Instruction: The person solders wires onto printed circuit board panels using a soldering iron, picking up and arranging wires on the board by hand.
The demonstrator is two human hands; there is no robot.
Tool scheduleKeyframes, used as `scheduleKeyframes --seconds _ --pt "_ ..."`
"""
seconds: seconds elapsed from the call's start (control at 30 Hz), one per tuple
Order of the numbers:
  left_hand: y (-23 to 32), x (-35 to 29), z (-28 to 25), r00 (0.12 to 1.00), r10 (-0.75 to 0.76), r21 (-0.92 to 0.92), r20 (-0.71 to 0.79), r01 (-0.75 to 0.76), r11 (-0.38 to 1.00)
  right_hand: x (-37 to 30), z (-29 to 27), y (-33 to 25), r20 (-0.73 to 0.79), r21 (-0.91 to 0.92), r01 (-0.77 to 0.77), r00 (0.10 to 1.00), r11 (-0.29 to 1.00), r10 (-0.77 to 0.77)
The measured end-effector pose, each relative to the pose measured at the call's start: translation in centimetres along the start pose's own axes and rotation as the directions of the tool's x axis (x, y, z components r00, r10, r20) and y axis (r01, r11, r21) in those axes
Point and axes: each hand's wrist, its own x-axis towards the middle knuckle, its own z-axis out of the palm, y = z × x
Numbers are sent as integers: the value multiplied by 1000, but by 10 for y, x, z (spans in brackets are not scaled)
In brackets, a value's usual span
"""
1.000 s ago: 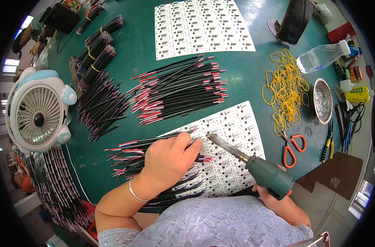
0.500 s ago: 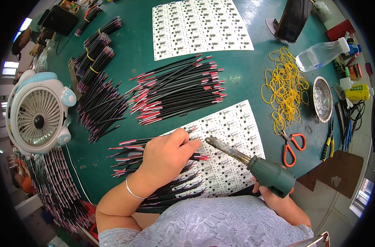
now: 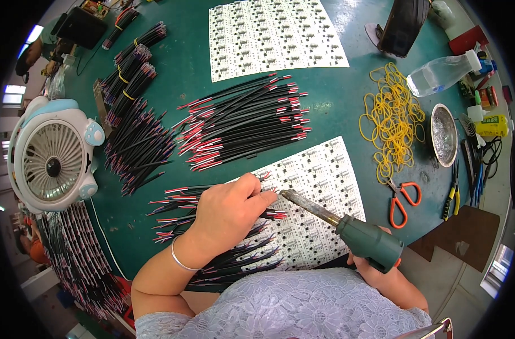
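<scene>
My right hand (image 3: 371, 268) is wrapped round the green pistol-shaped handle of a soldering gun (image 3: 366, 244). The gun's metal barrel points left, and its tip is close to my left fingertips. Over the near circuit board sheet (image 3: 321, 200), my left hand (image 3: 229, 208) is closed in a pinch. A short black cable with red and white ends seems to be in it, but my fingers cover most of it. Several similar cables (image 3: 181, 209) lie beside and under this hand, some with their ends on the white sheet.
A second board sheet (image 3: 274, 39) lies at the back, with a pile of black cables (image 3: 246, 121) before it. To the right are yellow rubber bands (image 3: 392, 121), a metal bowl (image 3: 444, 135), red-handled scissors (image 3: 404, 200) and a plastic bottle (image 3: 443, 73). A fan (image 3: 53, 161) stands left.
The soldering gun has shifted very slightly, its handle a little to the left and down. My left hand stays nearly in place, still pinched over the sheet.
</scene>
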Motion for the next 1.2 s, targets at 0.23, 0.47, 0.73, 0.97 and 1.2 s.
scheduleKeyframes --seconds 0.23,0.47,0.73,0.97,1.2 --pt "2 -3 -1 1000 9 4 8 -9 1000 3 -1 -6 -139 623 64 990 779 30" --pt "44 -9 -48 982 -78 -8 -174 78 997 5 0 -2 -172 624 16 978 781 117" --pt "35 -22 3 997 -71 112 11 69 991 -6 -3 5 -115 672 69 993 737 12" --pt "33 -22 12 997 -39 82 -65 44 996 -16 2 4 -91 662 -4 992 750 85" --pt "31 -22 12 997 -6 132 -82 17 991 -16 -1 9 8 168 35 999 985 -37"
